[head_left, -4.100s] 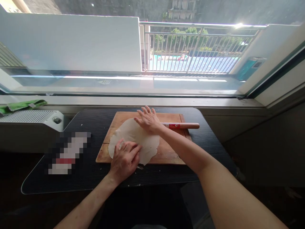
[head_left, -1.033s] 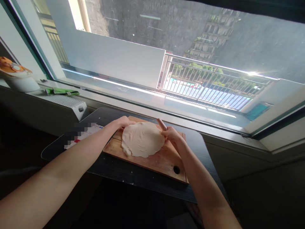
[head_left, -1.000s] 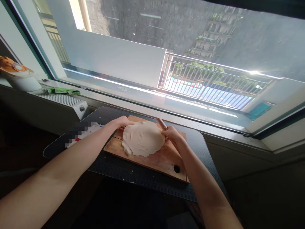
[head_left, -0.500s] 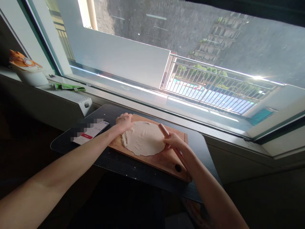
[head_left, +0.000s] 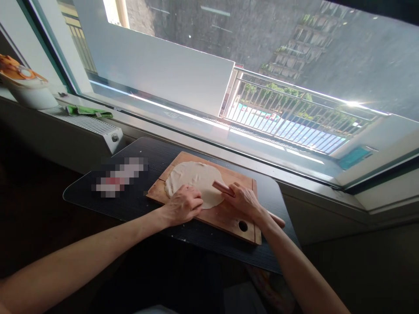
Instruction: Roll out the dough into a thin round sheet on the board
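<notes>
Dough sheet (head_left: 200, 175): thin, roundish, lightly wrinkled (wooden board (head_left: 225, 219) beneath).

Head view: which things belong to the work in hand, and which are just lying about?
In the work: dough sheet, rolling pin in right hand, cutting board, black table.

Apparently lying about: green cloth, white container, orange item, pixelated item (role unclear).

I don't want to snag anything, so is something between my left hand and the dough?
Nothing visible is; your left hand is at the near edge of the dough. The rolling pin, gripped in your right hand, juts over the dough's right side, apart from your left hand.
</notes>
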Motion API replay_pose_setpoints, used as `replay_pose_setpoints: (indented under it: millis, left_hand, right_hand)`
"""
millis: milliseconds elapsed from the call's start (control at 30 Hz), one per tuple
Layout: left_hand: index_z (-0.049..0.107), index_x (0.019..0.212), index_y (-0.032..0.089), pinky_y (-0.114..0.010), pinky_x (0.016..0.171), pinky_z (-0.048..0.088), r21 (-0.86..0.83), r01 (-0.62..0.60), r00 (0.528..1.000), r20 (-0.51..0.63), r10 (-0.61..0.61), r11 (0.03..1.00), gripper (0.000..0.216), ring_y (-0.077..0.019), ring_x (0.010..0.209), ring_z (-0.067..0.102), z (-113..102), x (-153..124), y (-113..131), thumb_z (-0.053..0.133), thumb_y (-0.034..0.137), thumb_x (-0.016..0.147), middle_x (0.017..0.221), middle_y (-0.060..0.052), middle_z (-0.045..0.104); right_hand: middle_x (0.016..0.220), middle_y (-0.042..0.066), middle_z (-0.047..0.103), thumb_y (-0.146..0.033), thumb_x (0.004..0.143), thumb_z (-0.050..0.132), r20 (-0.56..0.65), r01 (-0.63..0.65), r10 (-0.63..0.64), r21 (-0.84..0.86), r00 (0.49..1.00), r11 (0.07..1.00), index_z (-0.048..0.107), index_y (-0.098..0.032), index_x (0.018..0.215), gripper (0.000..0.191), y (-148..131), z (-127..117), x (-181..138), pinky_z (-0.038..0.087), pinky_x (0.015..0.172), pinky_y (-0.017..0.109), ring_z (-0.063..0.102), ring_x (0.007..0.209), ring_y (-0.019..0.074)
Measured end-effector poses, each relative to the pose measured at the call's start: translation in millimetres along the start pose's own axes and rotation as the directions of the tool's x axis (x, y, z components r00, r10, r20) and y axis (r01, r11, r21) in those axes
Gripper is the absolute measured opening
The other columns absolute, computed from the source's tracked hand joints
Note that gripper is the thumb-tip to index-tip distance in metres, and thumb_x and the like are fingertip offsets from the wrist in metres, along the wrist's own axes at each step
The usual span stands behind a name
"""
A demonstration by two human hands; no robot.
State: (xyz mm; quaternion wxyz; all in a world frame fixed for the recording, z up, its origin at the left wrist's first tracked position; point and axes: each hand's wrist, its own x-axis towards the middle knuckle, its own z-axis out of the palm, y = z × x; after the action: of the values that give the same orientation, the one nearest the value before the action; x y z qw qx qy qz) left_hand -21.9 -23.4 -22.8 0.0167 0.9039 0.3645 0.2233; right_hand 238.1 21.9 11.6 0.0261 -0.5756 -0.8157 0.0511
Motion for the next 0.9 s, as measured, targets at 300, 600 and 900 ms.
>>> replay_pose_setpoints:
  millis: [300,600,900]
  left_hand:
    - [0.068,0.091,0.019,-0.047,0.102,0.038,-0.017,0.147,0.954,-0.262,-0.146,0.989,0.019,-0.0219,0.095,0.059,30.5,-13.7,15.1,0.049,0.015,0.093,0.098,-0.006,0.068]
    - [0.065,0.097,0.021,-0.052,0.111,0.031,-0.07,0.172,0.95,-0.251,-0.184,0.983,0.019,-0.0211,0.098,0.06,30.7,-18.1,17.2,0.049,0.015,0.092,0.099,-0.004,0.068]
    - [0.068,0.093,0.021,-0.051,0.11,0.032,-0.081,0.171,0.948,-0.258,-0.187,0.982,0.019,-0.0216,0.097,0.06,29.0,-18.7,17.6,0.05,0.015,0.091,0.099,-0.005,0.068]
  right_hand:
    - [0.136,0.012,0.056,-0.048,0.103,0.033,-0.093,-0.181,0.182,0.015,0.979,0.983,0.056,-0.026,0.131,0.042,-64.5,19.1,36.1,0.039,0.102,0.044,0.047,0.126,0.0273]
    - [0.138,0.016,0.053,-0.036,0.103,0.032,-0.025,-0.247,0.247,-0.018,0.969,0.969,0.058,-0.021,0.127,0.039,-50.8,9.6,75.0,0.039,0.104,0.044,0.047,0.126,0.0282]
    - [0.15,0.016,0.045,-0.046,0.103,0.029,-0.142,-0.227,0.23,0.034,0.963,0.973,0.053,-0.02,0.137,0.049,-56.0,21.5,70.2,0.029,0.112,0.056,0.035,0.141,0.0326]
